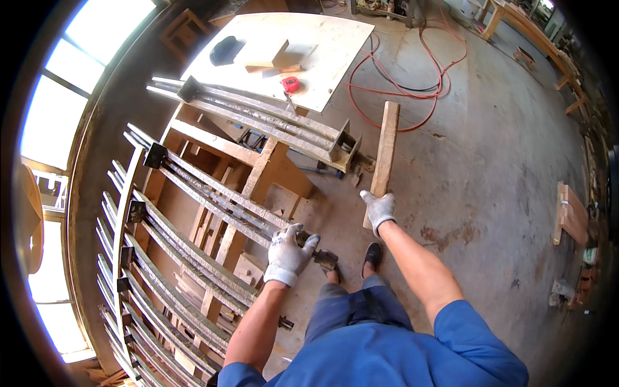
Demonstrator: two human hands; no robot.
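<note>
- At the near end of the wooden rack [218, 144], the left hand [290, 255] is curling over a barred clamp [225, 189]; grip closure: cannot tell.
- The right hand [378, 208] is clamping the lower part of a wooden beam [387, 148], which is extending over the floor [496, 168], presumably to clear the clamps.
- Other clamps [187, 242] are lying side by side, probably for easy reach.
- A red tape measure [291, 84] is resting on the bench [332, 39].

Head-worn fisheye, facing down, hands [289, 253] near, floor [490, 187] beyond.
</note>
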